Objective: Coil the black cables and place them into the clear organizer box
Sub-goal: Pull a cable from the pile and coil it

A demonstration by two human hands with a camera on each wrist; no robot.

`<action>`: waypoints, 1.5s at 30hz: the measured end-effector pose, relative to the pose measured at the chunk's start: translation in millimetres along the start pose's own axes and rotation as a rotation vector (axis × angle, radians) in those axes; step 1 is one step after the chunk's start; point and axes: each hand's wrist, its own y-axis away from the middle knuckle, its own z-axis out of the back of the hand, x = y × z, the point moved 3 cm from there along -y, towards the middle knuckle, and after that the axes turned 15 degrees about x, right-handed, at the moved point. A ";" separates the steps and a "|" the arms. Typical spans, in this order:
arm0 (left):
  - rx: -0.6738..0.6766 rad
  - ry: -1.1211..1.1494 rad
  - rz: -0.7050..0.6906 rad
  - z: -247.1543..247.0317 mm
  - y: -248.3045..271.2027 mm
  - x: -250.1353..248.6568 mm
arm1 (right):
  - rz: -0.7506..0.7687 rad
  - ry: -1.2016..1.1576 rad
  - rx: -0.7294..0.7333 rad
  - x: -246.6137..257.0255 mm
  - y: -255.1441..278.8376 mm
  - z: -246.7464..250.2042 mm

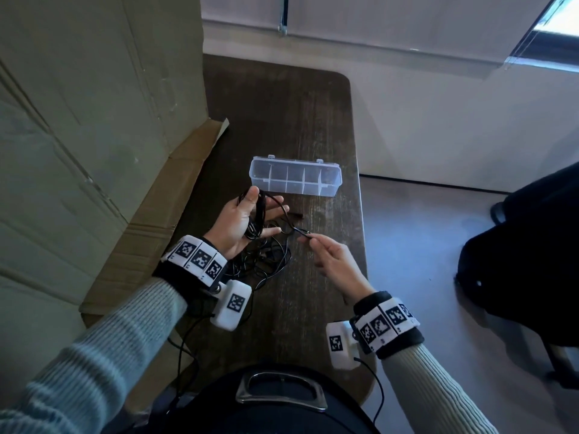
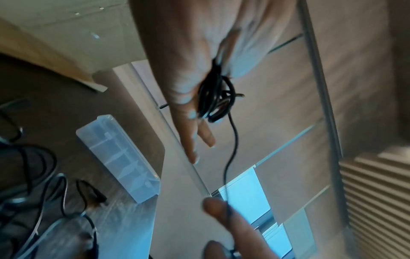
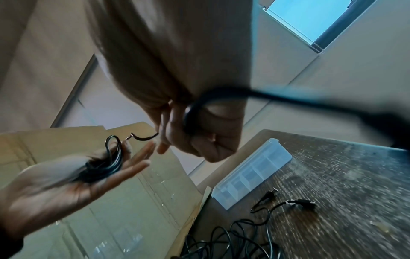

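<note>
A black cable coil [image 1: 257,220] is wound around my left hand [image 1: 241,220], whose fingers are straight and spread above the table. The coil [image 2: 215,101] sits in the crook beside the thumb. From it a free strand runs right to my right hand [image 1: 313,242], which pinches the cable near its end between thumb and fingertips [image 3: 162,149]. The clear organizer box [image 1: 294,177] lies just beyond both hands, its divided compartments looking empty. The right wrist view shows the box [image 3: 252,173] too.
A tangle of loose black cables [image 1: 269,264] lies on the dark wooden table [image 1: 313,324] under my hands, with a plug end [image 1: 296,215] near the box. A large cardboard box [image 1: 94,120] stands along the left. The table's right edge drops to the floor.
</note>
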 end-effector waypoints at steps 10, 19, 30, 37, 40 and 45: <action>-0.062 0.113 -0.005 -9.7 -2.9 8.2 | -0.114 0.450 0.277 0.0 2.6 -26.0; 0.050 -0.950 0.086 1.0 -0.1 29.5 | 0.006 0.672 0.343 46.1 15.5 -14.7; 0.273 -0.809 0.001 -29.7 12.8 28.1 | 0.232 0.306 -0.030 57.6 -0.7 8.3; 0.367 -0.647 0.040 -38.8 12.0 16.3 | 0.107 0.289 -0.073 19.6 -16.3 12.1; 0.330 -0.725 0.072 -37.1 13.4 11.1 | 0.020 0.393 -0.046 17.9 -14.6 12.0; 0.115 -0.892 0.076 -18.6 -1.6 10.3 | -0.060 0.719 0.086 21.2 -9.9 -7.8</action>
